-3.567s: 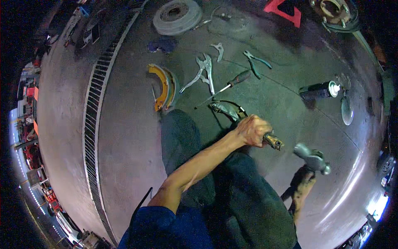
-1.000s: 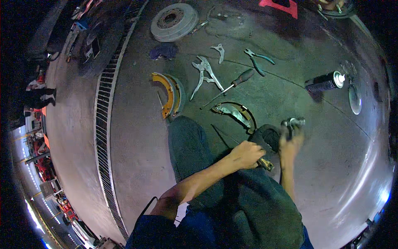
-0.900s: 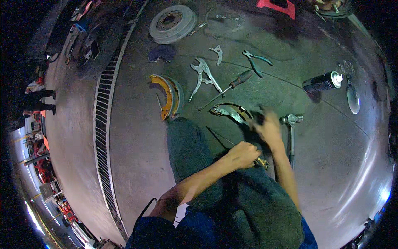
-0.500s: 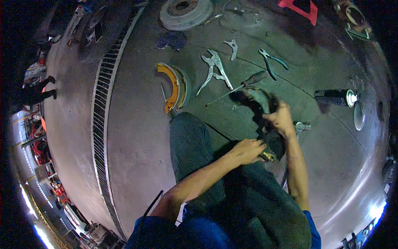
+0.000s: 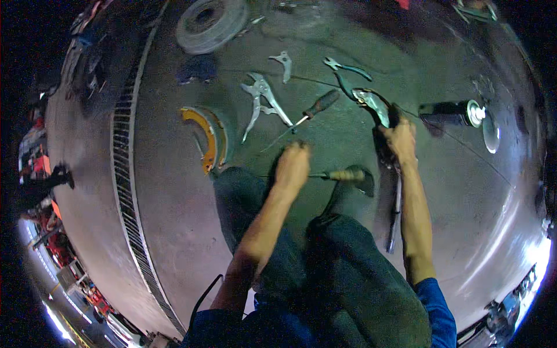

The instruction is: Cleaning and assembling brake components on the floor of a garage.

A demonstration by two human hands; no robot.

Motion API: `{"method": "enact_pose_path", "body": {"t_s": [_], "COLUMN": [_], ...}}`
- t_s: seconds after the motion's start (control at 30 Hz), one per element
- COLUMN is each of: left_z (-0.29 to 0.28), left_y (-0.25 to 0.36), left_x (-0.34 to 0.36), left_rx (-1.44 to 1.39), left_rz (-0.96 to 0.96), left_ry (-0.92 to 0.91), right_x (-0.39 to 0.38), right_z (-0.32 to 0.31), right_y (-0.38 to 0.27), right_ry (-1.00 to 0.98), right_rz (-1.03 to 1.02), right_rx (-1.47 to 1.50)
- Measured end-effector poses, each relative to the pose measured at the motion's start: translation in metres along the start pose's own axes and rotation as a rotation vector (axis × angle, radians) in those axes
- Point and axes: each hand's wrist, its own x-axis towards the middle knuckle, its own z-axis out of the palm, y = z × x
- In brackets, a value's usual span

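I see the concrete floor (image 5: 174, 232) spread under my bent knees, tools laid out ahead. My right arm reaches straight forward, the right hand (image 5: 400, 139) curled with its grip closed on the curved brake shoe (image 5: 374, 107), which lies on the floor beyond my right knee. My left arm angles in from below, the left hand (image 5: 292, 167) knuckles up, grip wrapped on a wooden-handled tool (image 5: 342, 175) pointing right. A screwdriver (image 5: 310, 110) lies just ahead.

Right hand (image 5: 400, 139) covers the brake shoe's (image 5: 374, 107) lower end — grip unclear.
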Motion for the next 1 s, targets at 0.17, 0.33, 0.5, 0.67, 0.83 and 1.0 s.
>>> {"method": "enact_pose_path", "body": {"t_s": [0.17, 0.33, 0.5, 0.67, 0.83, 1.0], "left_z": [0.020, 0.027, 0.072, 0.081, 0.059, 0.058], "left_y": [-0.026, -0.003, 0.079, 0.083, 0.048, 0.039], "left_x": [0.013, 0.027, 0.052, 0.061, 0.049, 0.034], "left_rx": [0.102, -0.111, -0.513, -0.374, -0.201, -0.255], "left_rz": [0.079, 0.041, 0.065, 0.225, 0.322, 0.249], "left_ry": [0.076, 0.322, 0.029, -0.017, 0.167, 0.216], "right_x": [-0.039, -0.150, -0.187, -0.211, -0.248, -0.229], "right_z": [0.005, 0.031, 0.056, 0.032, 0.017, 0.001], "right_y": [0.023, 0.074, 0.124, 0.127, 0.093, 0.049], "right_ry": [0.338, 0.388, 0.207, 0.184, 0.014, -0.050], "right_rz": [-0.173, 0.168, 0.272, 0.205, 0.407, 0.307], "right_rx": [0.035, -0.106, -0.174, 0.030, 0.161, 0.204]}}
